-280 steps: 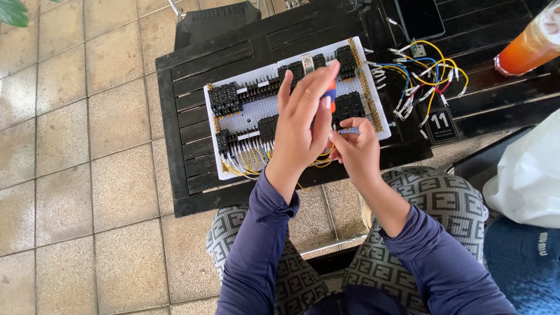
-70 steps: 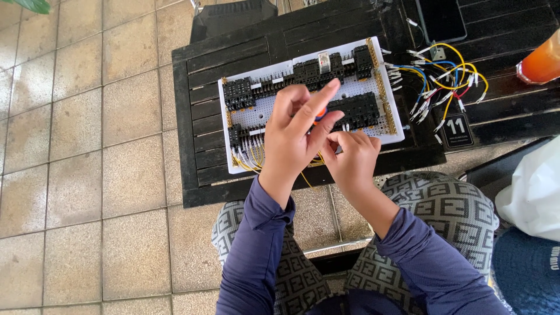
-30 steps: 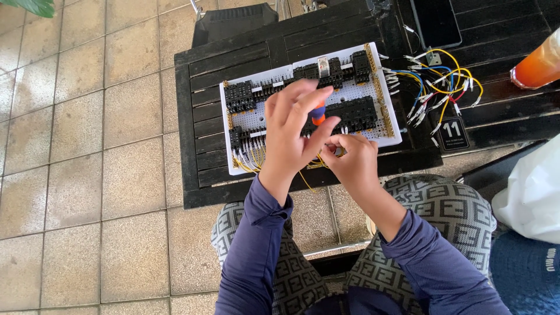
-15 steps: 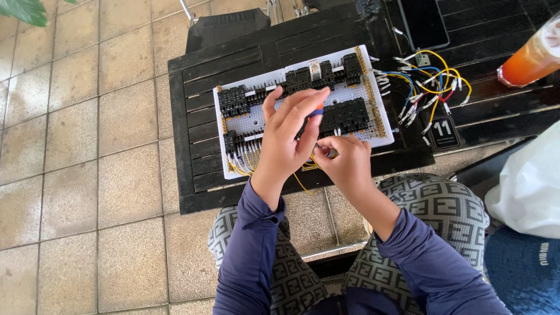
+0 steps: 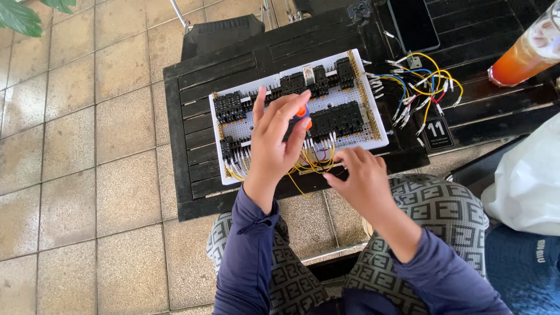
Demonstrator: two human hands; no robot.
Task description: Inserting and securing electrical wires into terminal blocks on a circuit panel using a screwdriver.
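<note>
A white perforated board (image 5: 256, 90) carrying black relay sockets and yellow wiring lies on a dark slatted table (image 5: 192, 146). My left hand (image 5: 277, 143) is over the board's middle, fingers closed around an orange and blue screwdriver handle (image 5: 301, 112) that points down at the board. My right hand (image 5: 361, 181) sits at the board's near edge, fingertips pinching a yellow wire (image 5: 312, 169) by the lower terminals. Both forearms wear dark blue sleeves.
A loose bundle of coloured wires (image 5: 423, 87) lies right of the board beside a small black number tag (image 5: 437, 133). A dark phone (image 5: 414, 23), an orange drink cup (image 5: 525, 52), a white plastic bag (image 5: 525, 181) and a black chair (image 5: 219, 32) surround the table.
My right hand has shifted right and down along the board's near edge. The left hand stays on the screwdriver over the board's middle.
</note>
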